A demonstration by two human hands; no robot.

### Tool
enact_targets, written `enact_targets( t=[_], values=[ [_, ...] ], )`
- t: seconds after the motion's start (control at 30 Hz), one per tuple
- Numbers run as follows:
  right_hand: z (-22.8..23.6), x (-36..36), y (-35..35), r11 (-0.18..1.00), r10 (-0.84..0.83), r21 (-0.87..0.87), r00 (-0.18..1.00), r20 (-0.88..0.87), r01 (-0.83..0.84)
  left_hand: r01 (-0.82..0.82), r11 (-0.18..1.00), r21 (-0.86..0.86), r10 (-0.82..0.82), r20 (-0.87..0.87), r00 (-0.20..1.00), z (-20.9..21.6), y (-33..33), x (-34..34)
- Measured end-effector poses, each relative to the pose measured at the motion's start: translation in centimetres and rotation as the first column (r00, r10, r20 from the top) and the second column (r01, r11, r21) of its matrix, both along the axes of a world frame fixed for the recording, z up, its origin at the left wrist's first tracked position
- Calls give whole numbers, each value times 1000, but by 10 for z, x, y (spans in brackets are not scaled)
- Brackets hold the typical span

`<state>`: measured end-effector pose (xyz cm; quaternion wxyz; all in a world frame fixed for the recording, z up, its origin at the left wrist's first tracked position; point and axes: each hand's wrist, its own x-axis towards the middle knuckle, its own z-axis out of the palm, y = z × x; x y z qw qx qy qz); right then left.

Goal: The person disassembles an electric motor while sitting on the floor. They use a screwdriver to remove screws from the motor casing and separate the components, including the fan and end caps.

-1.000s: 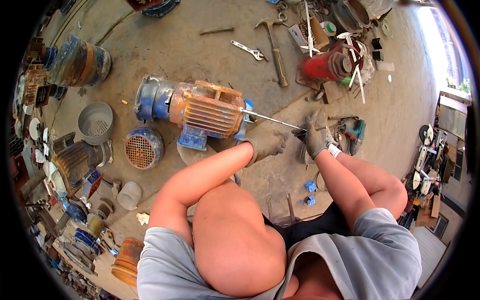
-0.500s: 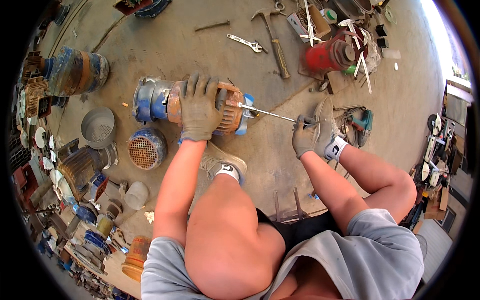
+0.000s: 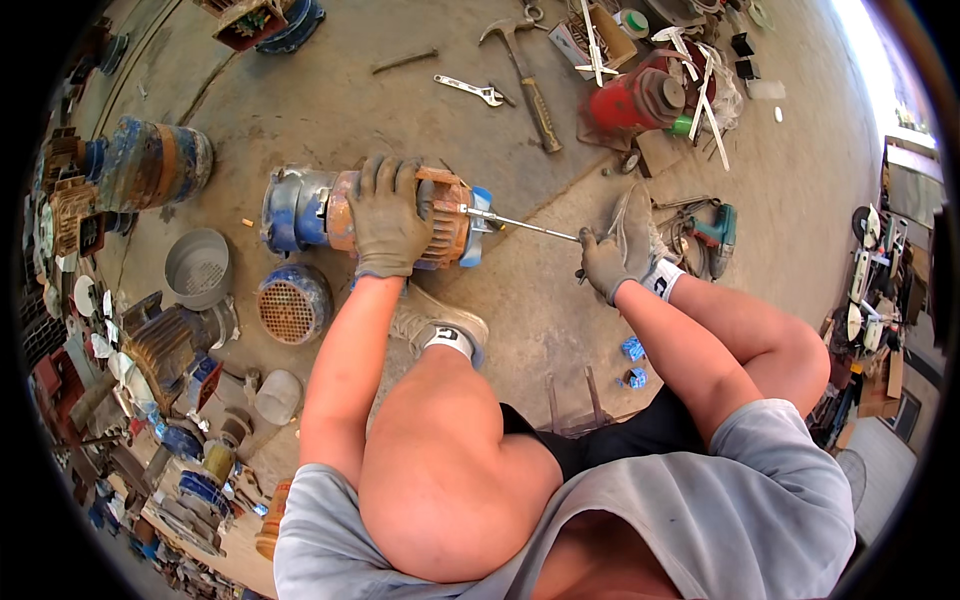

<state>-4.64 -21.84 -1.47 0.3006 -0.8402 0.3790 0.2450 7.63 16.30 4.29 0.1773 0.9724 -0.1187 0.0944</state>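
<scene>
An old electric motor [image 3: 452,245] lies on its side on the floor, with a worn blue end, a rusty orange finned body and a light blue fan. My gloved left hand [image 3: 388,222] grips its body from above, fingers wrapped over the top. From the fan end, a long steel T-handle socket wrench [image 3: 535,229] reaches across to my gloved right hand [image 3: 608,265], which is closed around its handle. The wrench's far tip meets the motor's edge beside the fan. A dark end of the handle shows below my right fingers.
Beyond the motor lie an adjustable wrench [image 3: 470,89], a hammer [image 3: 535,95] and a red jack [image 3: 632,100] with calipers. A green power drill [image 3: 717,240] sits past my right foot. Left stand a round grille cover [image 3: 293,303], a grey perforated pan [image 3: 199,268] and another motor [image 3: 158,163].
My right hand has turned on the wrench handle, and a handle end now shows below the fingers. My left hand keeps its grip on the motor. The whole view has shifted slightly.
</scene>
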Motion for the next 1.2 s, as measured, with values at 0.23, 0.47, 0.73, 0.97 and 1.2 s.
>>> enact_targets(
  t=[0.23,0.47,0.73,0.97,1.2],
  values=[
    [-31,-2,-29,986,112,131,989,-94,-99,6,1000,-9,-6,21,1000,2,1,0],
    [-4,6,-25,926,378,64,919,-115,-373,8,1000,-17,-8,16,1000,2,-2,0],
    [17,5,-18,739,-459,532,887,-52,413,0,1000,11,0,-2,1000,0,-1,-2],
    [1,-21,-47,733,-652,417,731,202,538,-2,1000,27,2,-19,1000,4,0,-4],
    [-84,-216,-22,110,-853,277,234,-466,954,-17,999,37,17,1,1000,7,-1,-7]
  ],
)
